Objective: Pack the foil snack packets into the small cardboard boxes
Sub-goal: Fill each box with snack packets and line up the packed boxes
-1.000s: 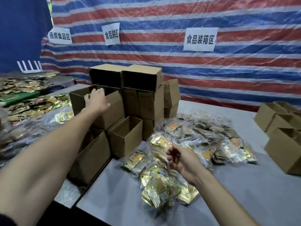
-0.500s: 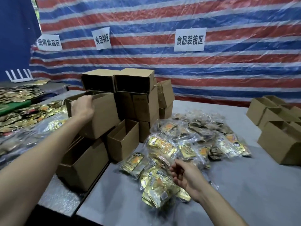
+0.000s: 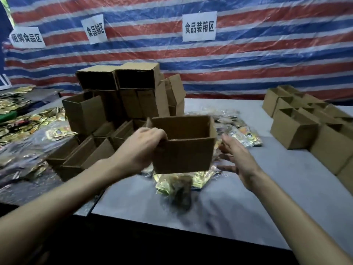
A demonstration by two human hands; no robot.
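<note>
Packing, early stage. We see one small box (image 3: 184, 150) held in the air, open top up, above the near end of the heap of packets (image 3: 197, 179) on the grey table (image 3: 257, 203). The left hand (image 3: 141, 148) grips its left wall, fingers curled over the rim. The right hand (image 3: 237, 159) is spread and holds nothing, just beside the box's right side and, as far as we can tell, not touching it. We judge the step to be fetching an empty box. The next move calls for setting it on bare table beside the heap, or steadying it with the right hand, and then gathering packets. The box hides the middle of the heap, so we cannot count what lies there. Its floor is in shadow, and the packets below are blurred, their print unreadable. More boxes stand stacked at the left (image 3: 124, 96) and grouped at the right (image 3: 294, 129).
</note>
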